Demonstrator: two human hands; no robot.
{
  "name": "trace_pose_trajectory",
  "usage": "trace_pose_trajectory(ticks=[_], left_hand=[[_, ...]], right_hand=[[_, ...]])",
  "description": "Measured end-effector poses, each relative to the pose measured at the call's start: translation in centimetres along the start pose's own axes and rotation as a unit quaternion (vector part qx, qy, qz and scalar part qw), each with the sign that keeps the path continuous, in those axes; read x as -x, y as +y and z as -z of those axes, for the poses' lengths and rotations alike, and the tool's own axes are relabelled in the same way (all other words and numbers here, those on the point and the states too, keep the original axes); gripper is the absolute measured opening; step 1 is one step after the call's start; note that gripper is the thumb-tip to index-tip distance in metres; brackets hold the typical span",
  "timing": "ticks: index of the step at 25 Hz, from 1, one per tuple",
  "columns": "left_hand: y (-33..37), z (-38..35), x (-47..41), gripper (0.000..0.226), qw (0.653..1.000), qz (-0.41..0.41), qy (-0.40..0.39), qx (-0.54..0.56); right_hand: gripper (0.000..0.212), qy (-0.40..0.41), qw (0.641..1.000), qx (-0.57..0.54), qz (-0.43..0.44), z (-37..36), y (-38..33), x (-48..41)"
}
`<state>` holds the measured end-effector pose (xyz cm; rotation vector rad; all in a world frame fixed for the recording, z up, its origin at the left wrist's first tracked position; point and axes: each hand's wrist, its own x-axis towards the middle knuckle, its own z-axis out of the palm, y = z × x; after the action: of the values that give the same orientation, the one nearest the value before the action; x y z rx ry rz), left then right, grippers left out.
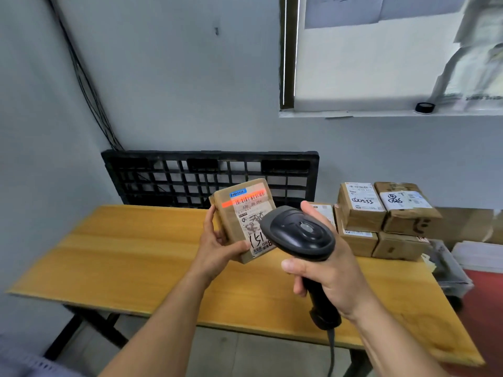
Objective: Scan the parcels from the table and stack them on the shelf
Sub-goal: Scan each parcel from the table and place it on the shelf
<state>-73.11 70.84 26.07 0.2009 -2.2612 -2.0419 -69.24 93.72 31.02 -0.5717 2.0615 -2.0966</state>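
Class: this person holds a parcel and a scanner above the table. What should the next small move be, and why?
Probably hold the parcel steady until the scan registers. The left hand grips it above the table, the right hand aims the scanner at it, and the red beam lies across the label near its barcode. The shelf is not in view.

brown parcel (242, 219) held tilted above the bench (122, 254), red scan line across its barcode, black scanner (299, 232) just beside it. other labelled parcels (359, 210) sit stacked two-high at the bench's right rear.
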Motion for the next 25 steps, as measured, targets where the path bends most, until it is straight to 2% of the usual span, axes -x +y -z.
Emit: trace_pose_trajectory(ticks=[9, 13, 16, 25], left_hand=[[1.7, 3.7, 4.6, 0.111, 0.998, -0.021, 0.060, -0.014], [1.7, 6.6, 5.8, 0.112, 0.996, -0.028, 0.087, -0.016], [1.4, 9.3, 6.7, 0.113, 0.994, -0.033, 0.101, -0.020], [1.8, 19.8, 9.3, 0.112, 0.989, -0.036, 0.142, -0.011]], right_hand=[[0.097, -0.051, 0.998, -0.012, 0.030, -2.7, -1.2, 1.1], [0.102, -0.066, 0.997, -0.011, 0.033, -5.1, -1.6, 0.8], [0.110, -0.075, 0.996, -0.010, 0.038, -7.6, -2.3, 0.5], [0.111, -0.099, 0.994, 0.002, 0.042, -17.5, -3.7, -0.7]])
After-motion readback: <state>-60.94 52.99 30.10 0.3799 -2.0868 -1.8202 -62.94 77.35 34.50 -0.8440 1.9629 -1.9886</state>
